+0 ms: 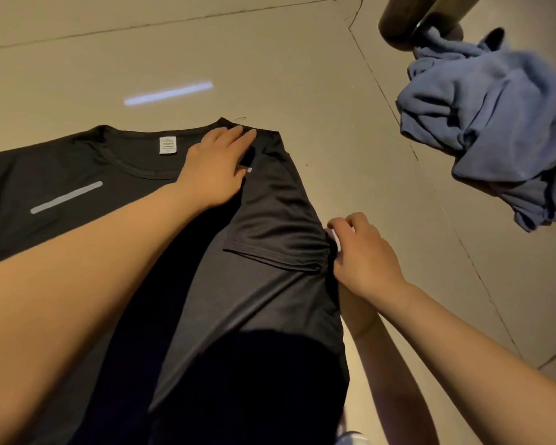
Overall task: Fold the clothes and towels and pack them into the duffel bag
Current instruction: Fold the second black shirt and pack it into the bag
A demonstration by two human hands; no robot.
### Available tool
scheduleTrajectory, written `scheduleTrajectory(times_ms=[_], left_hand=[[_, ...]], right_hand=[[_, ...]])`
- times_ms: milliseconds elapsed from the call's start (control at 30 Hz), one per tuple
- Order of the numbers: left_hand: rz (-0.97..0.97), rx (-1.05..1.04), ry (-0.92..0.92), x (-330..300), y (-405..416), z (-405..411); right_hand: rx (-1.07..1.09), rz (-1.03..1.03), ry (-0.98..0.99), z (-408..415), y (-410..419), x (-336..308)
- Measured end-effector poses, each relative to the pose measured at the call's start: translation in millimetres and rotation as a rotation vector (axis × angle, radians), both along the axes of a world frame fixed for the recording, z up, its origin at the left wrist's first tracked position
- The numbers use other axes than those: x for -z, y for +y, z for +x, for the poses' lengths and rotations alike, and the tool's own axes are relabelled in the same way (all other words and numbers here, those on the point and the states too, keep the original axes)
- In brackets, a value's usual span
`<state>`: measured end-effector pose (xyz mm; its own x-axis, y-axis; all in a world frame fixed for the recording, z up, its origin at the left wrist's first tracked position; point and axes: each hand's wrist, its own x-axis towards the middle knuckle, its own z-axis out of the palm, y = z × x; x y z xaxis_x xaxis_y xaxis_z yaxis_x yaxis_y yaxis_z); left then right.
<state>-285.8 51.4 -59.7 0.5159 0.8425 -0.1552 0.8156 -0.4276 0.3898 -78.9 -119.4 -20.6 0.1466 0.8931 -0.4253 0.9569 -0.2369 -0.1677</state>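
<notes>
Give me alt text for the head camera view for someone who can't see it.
A person folds a black t-shirt on a beige floor: the left hand presses flat near the collar while the right hand pinches the sleeve edge, folded inward. A crumpled blue towel lies apart to the upper right.

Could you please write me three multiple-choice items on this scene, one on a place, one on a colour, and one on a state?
1. Where does the crumpled blue towel lie?
A. far right on the floor
B. on the shirt
C. in a bag

2. What colour is the smooth short-sleeved T-shirt?
A. white
B. black
C. red

3. What is the right hand doing?
A. lying flat on the floor
B. pinching the shirt's folded sleeve
C. holding the towel

Answers: 1 A, it lies apart from the shirt; 2 B, the cloth is black; 3 B, its fingers curl at the fold.
</notes>
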Motion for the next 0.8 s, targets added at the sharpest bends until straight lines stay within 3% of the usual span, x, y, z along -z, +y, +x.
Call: scheduleTrajectory(times_ms=[133,233,433,600,800], left_hand=[[0.083,0.123,0.029,-9,-18,-66],[0.114,0.07,0.083,-17,-35,-134],[0.153,-0.533,0.085,-12,-69,-287],[-0.001,-1.019,0.083,-5,-83,-376],[-0.148,-1.133,-0.037,-3,-68,-377]], right_hand=[[-0.101,0.054,0.11,-49,13,-19],[-0.245,0.063,0.206,-106,26,-23],[-0.552,-0.085,0.301,-213,27,-10],[-0.738,-0.095,0.302,-294,35,-4],[-0.861,-0.116,0.186,-353,42,13]])
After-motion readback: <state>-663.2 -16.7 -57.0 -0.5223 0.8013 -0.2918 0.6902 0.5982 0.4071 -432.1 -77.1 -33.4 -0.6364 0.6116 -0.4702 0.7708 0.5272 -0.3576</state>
